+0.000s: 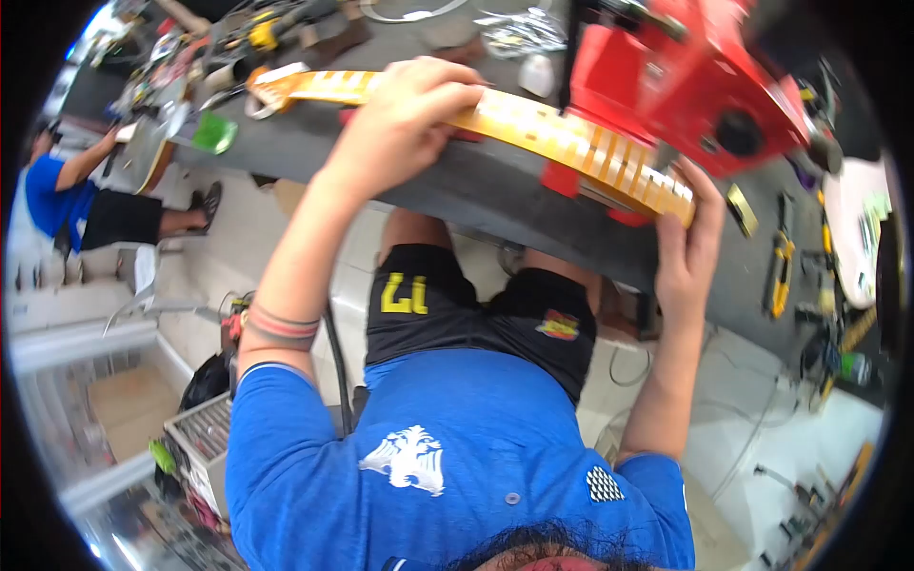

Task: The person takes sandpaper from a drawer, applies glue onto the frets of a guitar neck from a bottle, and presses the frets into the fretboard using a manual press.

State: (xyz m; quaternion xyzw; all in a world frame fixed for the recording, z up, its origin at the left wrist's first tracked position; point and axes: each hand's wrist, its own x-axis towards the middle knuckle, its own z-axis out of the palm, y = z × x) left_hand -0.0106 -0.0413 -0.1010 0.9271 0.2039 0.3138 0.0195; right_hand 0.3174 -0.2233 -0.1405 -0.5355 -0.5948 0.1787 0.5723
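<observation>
A light maple guitar neck (547, 131) with metal frets lies crosswise at the bench's front edge, its headstock toward the left. My left hand (405, 119) is closed over the neck on the headstock side, fingers curled across the fretboard. At the opposite end, my right hand (687, 243) grips the neck with the thumb on the near side and fingers on the far side. Right behind and over that end stands a red press-like machine (709, 90). Red blocks (560, 178) show beneath the neck. Whether the machine touches the frets cannot be made out.
The dark bench (543, 214) carries cluttered tools at the back left and a bundle of shiny wire-like pieces (519, 33). Yellow-and-black pliers (783, 257) lie at right. A green piece (214, 133) sits at left. Another person in blue (71, 205) is farther left.
</observation>
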